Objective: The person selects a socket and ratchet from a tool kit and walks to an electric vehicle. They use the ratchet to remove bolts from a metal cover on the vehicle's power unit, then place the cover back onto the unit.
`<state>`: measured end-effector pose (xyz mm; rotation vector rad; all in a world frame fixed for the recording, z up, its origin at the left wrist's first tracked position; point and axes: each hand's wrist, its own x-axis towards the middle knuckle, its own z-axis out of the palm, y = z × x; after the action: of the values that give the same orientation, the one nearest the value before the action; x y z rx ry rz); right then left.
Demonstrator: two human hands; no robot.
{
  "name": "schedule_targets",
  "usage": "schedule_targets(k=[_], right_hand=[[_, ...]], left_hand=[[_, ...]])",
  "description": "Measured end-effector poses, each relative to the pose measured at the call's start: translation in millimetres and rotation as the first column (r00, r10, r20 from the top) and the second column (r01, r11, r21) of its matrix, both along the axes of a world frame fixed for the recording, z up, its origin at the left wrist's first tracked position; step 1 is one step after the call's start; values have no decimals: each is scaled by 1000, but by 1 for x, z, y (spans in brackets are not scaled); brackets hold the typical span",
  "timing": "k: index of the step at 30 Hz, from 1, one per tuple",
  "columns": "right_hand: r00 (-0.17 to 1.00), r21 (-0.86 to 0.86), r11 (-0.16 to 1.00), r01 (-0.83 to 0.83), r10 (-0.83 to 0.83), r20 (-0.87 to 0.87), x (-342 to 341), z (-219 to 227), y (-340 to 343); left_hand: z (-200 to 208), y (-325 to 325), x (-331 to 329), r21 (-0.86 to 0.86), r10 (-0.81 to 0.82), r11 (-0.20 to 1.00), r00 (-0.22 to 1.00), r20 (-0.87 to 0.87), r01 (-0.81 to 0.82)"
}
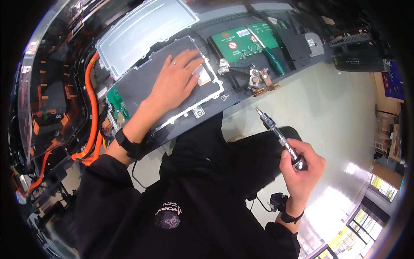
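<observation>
My left hand point(174, 82) lies over a flat dark panel point(146, 84) set in a silver metal housing frame, its fingers outstretched and a little apart. Close to its fingertips is a small white-and-tan label point(202, 77). Over the floor at the right, my right hand point(302, 166) grips a chrome screwdriver point(278, 134) with a bit at its tip. The driver's tip points up and left, apart from the bench. A green circuit board point(117, 103) shows at the housing's left end.
A pale metal cover point(146, 32) lies behind the housing. To the right, loose screws point(248, 52) rest on a green-labelled module point(233, 43), beside a green-handled screwdriver point(274, 61) and copper terminals point(265, 82). Orange cables point(91, 95) run along the left. The bench edge point(189, 126) is near me.
</observation>
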<state>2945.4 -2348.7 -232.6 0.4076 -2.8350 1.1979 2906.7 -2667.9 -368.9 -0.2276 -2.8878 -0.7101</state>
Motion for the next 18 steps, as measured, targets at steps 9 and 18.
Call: schedule_targets(k=[9,18], right_hand=[[1000,-8,1000,-4,4,16,23,0,37],[986,-37,986,-163,164,32,3,-3,45]], left_hand=[[-12,30,18,-145,-63,987,997,37,68],[-22,30,22,-138,81,987,997,5,-79]])
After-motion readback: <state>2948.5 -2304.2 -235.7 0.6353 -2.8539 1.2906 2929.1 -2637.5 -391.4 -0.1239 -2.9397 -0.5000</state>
